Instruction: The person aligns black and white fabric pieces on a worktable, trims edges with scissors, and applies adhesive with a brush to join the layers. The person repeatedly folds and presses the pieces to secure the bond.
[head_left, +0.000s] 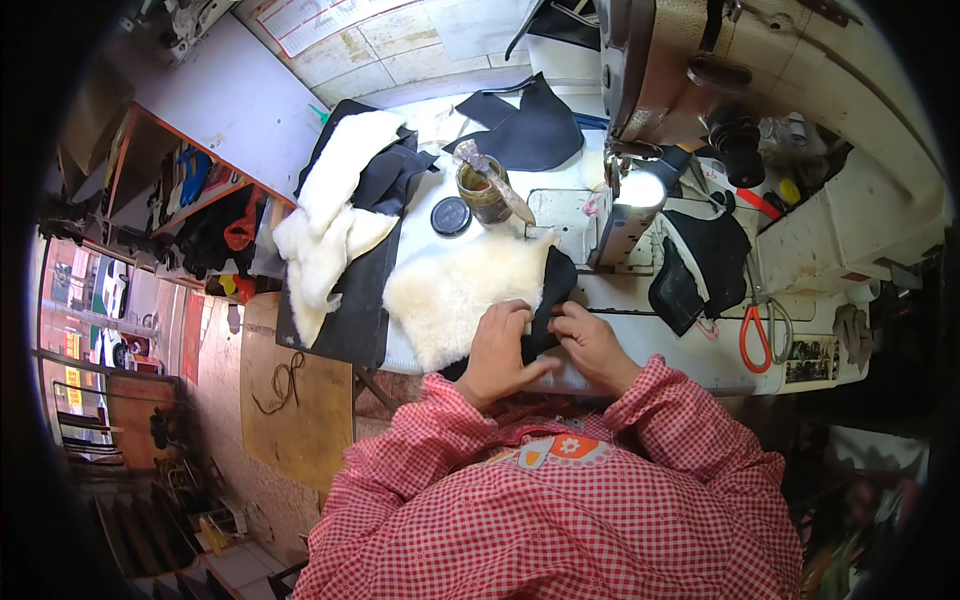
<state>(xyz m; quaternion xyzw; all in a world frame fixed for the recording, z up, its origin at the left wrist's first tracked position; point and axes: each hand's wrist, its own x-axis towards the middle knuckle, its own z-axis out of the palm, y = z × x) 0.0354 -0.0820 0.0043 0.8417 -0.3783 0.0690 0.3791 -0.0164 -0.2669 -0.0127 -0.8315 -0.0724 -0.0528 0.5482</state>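
Note:
A cream fleece piece (455,290) lies on the white table with its pile facing up. A black piece of material (558,275) shows along its right edge and curves down between my hands. My left hand (500,350) rests on the fleece's near right corner, fingers laid over it and thumb stretched toward the right. Just beside it, my right hand (597,347) is closed, its curled fingers pinching the edge of the black piece. The fingertips of the right hand are partly hidden.
Behind the fleece stand an open jar (485,200) with a brush (515,203) and its black lid (451,216). A sewing machine (635,140) rises at the right. Scissors (755,340) and a black lined piece (705,260) lie beyond my right hand; more fleece (335,240) lies left.

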